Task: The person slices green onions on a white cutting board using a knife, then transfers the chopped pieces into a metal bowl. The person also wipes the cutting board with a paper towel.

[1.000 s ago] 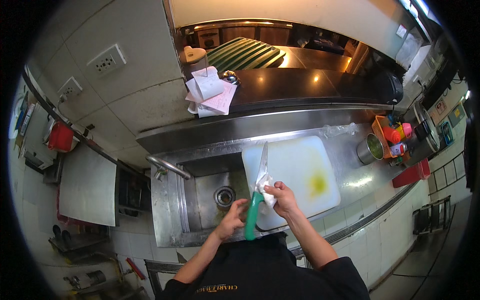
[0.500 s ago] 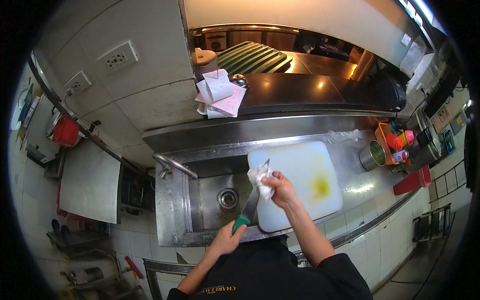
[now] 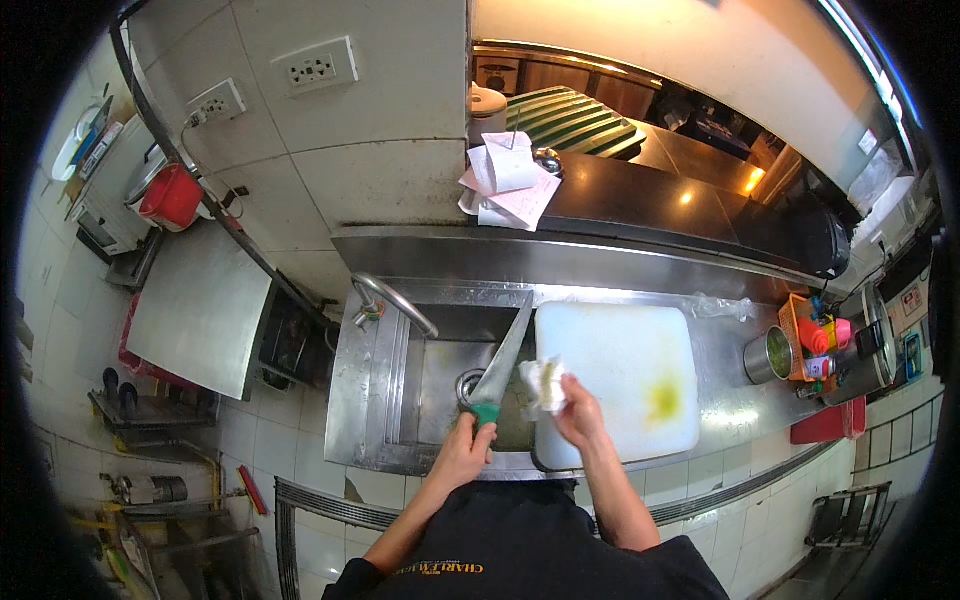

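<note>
My left hand point(image 3: 465, 450) grips the green handle of a large kitchen knife point(image 3: 503, 358). Its long blade points away from me over the sink point(image 3: 430, 420), the tip near the far rim. In my right hand point(image 3: 582, 415) is a crumpled white paper towel point(image 3: 544, 384) with a faint stain, held in the fingers just right of the blade and apart from it. Beneath that hand lies a white cutting board point(image 3: 620, 350), with a yellow-green smear on its right part.
A curved faucet point(image 3: 395, 303) rises at the sink's left. To the right stand a metal pot point(image 3: 768, 355) and an orange basket point(image 3: 797, 325) of bottles. Crumpled clear plastic point(image 3: 720, 307) lies behind the board. Paper slips point(image 3: 510, 180) sit on the dark ledge point(image 3: 650, 195).
The paper towel has come off the blade and moved slightly right with my right hand. The knife now shows its whole blade, turned flatter to view. My view has shifted left.
</note>
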`<action>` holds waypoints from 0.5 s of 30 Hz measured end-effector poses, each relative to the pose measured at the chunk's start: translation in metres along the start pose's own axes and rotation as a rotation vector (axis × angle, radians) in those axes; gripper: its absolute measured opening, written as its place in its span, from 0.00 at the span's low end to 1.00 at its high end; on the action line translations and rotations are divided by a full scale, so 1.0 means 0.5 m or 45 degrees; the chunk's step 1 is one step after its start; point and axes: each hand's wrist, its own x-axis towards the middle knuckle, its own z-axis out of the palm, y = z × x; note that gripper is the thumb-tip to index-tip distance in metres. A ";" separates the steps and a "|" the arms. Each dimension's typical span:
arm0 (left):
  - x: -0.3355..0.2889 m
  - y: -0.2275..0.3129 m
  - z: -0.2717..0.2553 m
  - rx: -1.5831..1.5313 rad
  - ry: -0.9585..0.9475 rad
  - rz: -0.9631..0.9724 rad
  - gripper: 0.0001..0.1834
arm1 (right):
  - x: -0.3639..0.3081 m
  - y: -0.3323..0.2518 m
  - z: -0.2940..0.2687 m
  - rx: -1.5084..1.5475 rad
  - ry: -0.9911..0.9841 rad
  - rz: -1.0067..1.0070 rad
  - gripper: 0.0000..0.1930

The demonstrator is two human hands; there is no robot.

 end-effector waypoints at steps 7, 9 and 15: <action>0.022 0.016 0.047 0.124 0.021 0.182 0.13 | -0.032 0.048 0.087 -0.297 -0.007 0.121 0.21; 0.014 0.017 0.047 0.256 0.033 0.203 0.13 | -0.026 0.041 0.090 -0.333 0.055 0.093 0.21; -0.049 0.006 0.021 0.498 0.054 0.081 0.15 | 0.086 -0.021 0.089 -0.317 0.244 -0.059 0.20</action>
